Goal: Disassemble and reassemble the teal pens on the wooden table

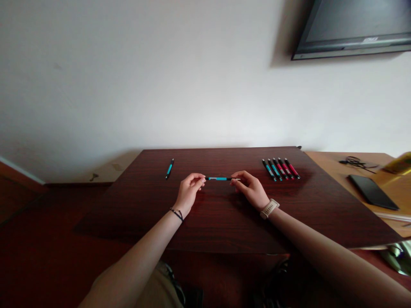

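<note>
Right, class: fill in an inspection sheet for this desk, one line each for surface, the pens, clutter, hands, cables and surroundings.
Surface: dark brown wooden table, glossy; lighter wooden desk adjoining on its right.
Job's things: black pen with turquoise barrel held level above the table; a matching turquoise pen lying alone at left; row of five pens, two turquoise and three red, lying side by side at right.
Clutter: flat black device on the lighter desk; yellow object at the frame edge.
Hands: left hand and right hand, fingers pinching opposite ends of the held pen.
Cables: dark tangled cord on the lighter desk.
Surroundings: plain white wall; wall-mounted dark screen at upper right.
</note>
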